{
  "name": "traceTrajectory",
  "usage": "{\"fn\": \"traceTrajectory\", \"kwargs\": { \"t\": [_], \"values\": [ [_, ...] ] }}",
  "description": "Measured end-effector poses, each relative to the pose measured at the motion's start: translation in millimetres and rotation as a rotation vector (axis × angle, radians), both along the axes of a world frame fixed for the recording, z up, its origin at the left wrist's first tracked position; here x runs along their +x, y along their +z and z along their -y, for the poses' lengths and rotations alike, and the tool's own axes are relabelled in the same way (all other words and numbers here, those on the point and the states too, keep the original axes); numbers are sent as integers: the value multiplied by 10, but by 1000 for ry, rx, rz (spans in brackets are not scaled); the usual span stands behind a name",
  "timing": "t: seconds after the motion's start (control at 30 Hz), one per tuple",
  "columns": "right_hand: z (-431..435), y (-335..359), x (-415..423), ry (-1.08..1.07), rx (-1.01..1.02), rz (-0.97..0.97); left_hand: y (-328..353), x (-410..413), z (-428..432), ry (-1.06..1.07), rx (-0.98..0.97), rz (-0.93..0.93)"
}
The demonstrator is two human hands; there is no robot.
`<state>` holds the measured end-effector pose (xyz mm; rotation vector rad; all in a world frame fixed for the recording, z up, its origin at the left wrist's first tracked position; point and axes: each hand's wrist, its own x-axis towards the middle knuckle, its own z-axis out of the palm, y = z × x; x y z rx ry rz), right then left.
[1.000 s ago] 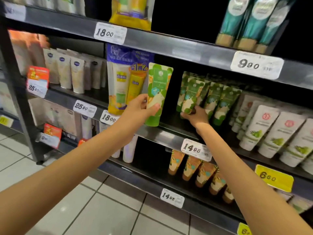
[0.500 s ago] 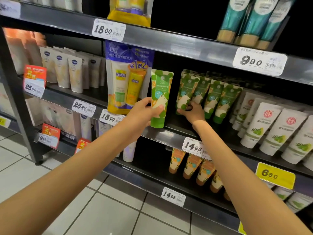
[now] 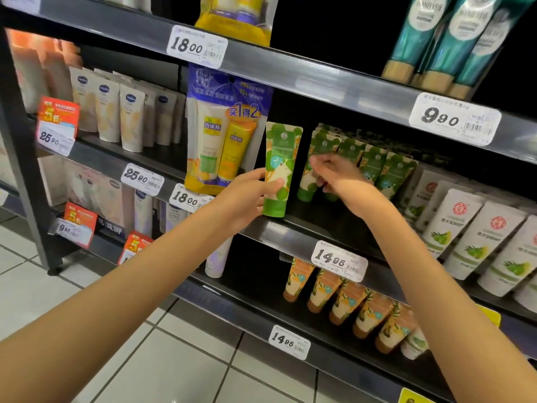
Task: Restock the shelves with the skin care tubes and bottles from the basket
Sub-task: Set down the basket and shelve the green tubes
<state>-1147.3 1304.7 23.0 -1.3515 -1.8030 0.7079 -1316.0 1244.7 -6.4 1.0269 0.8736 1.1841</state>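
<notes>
My left hand (image 3: 247,196) grips a green tube (image 3: 283,158) with a white and orange print. The tube stands upright, cap down, at the front edge of the middle shelf (image 3: 290,234). Just to its right, a row of matching green tubes (image 3: 374,167) leans back on the same shelf. My right hand (image 3: 340,175) is in front of the leftmost tube of that row, its blurred fingers touching the tube's face. A dark gap separates the held tube from the row. No basket is in view.
A blue and yellow twin-pack (image 3: 223,141) hangs just left of the held tube. White tubes (image 3: 465,228) fill the shelf to the right, orange tubes (image 3: 343,298) the shelf below, teal tubes (image 3: 436,39) the one above. Price tags line the shelf edges. Tiled floor (image 3: 145,359) lies below.
My left hand brought the green tube in toward the shelf and set it more upright. My right hand slid up from the base of the leftmost row tube to its middle.
</notes>
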Motion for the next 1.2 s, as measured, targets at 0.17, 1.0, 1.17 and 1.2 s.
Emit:
{"fn": "traceTrajectory", "kwargs": {
  "t": [0.17,1.0,1.17,1.2],
  "values": [
    [257,-45,-72,336,-104,172,33,81,-16,-132,-58,250],
    [-186,-488,467,-357,-14,-104,-114,1,-135,-91,-61,-61],
    [-219,-500,445,-385,-28,-119,-134,-12,-132,-93,-64,-37],
    [-224,-501,445,-384,-50,-122,-137,-14,-127,-92,-70,-16]
  ]
}}
